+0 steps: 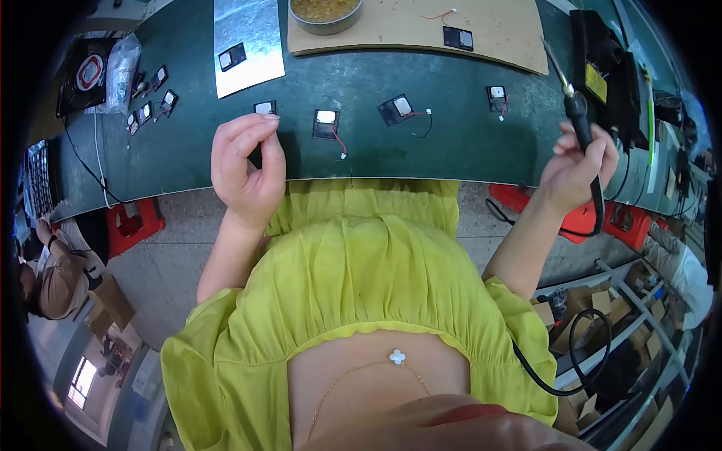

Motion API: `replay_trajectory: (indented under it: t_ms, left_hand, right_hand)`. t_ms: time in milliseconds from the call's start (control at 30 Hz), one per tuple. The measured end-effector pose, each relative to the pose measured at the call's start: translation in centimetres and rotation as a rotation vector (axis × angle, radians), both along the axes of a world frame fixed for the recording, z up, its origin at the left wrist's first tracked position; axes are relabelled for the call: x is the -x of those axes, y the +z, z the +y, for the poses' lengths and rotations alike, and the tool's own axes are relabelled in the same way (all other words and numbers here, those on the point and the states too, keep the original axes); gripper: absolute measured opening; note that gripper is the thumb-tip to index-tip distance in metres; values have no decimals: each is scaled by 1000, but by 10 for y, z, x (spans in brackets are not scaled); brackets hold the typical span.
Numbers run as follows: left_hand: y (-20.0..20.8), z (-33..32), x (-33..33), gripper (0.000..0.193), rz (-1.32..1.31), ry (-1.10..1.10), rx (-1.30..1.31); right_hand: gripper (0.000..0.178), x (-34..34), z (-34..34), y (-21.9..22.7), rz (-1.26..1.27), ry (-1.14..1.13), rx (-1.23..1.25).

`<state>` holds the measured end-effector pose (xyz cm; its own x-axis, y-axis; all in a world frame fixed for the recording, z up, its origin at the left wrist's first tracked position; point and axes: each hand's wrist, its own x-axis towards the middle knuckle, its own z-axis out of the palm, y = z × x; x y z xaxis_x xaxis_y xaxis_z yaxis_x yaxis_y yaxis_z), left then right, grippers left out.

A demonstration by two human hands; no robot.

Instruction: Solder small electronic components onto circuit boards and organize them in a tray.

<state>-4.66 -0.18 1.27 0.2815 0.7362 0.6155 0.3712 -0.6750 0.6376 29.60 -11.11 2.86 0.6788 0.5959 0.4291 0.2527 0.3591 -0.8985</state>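
Observation:
My right hand (575,169), raised over the table's front edge at the right, grips a soldering iron (577,113) by its black handle, the metal tip pointing up and away. At the left, my left hand (244,165) is closed, with thumb and fingertips brought together; whether something small is between them I cannot make out. Just beyond those fingertips a small black module (264,107) is partly covered by the hand. To its right lie a module with a red wire (326,124), a tilted module (397,110) with red and black leads, and another module (496,98).
A fibreboard (414,37) at the back carries a round metal bowl (325,28) of brownish material and a module (459,37). Left of it is a shiny metal sheet (248,75). Several modules lie near a plastic bag (124,71). A black stand (602,45) is far right. Co-workers sit on both sides.

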Motion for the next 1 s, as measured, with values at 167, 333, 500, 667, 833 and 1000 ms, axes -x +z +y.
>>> replay_trajectory:
  t_ms: [167,333,500,667,833,1000]
  left_hand:
    - [0,0,3,24,44,2,-12]
    - [0,-3,6,26,138,62,-85]
    - [-2,0,2,27,243,85,-195]
    - [-3,0,3,28,287,81,-191]
    - [-4,2,4,27,313,70,-173]
    - [-3,3,4,27,324,53,-170]
  right_hand:
    - [25,13,52,28,145,178,50]
    - [21,-11,78,16,81,217,62]
    - [17,-19,92,-1,100,142,124]
    - [16,-12,94,-6,-11,83,205]
    - [17,-11,94,-7,-16,65,217]
    - [17,-9,93,-7,-74,41,249]
